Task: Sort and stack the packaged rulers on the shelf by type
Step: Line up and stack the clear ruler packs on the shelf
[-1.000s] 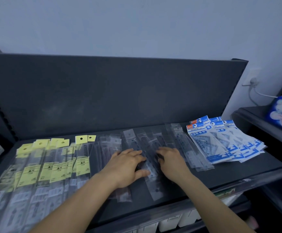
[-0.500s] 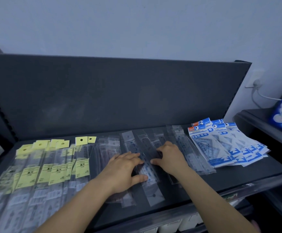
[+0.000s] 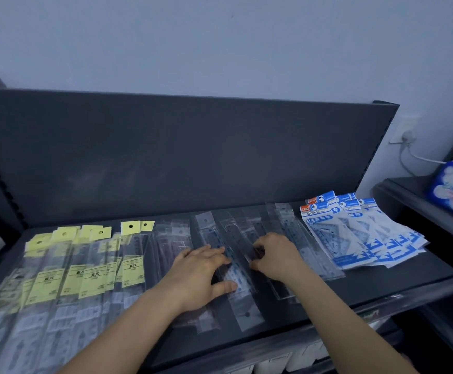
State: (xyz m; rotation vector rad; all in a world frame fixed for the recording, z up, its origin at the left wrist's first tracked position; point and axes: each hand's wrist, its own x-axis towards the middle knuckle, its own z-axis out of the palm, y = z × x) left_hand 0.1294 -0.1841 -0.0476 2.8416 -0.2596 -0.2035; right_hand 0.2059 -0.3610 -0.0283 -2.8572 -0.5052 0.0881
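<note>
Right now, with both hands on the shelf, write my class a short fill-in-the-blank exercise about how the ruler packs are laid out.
1. The yellow-labelled packs lie at the ____ end of the shelf.
2. The GEOMETRIC packs at the other end are white and ____.
3. Between them lie the clear packs, which ____ hands touch.
4. The left hand lies flat; the right hand has its fingers ____.

Missing words: left; blue; two; curled.
</note>
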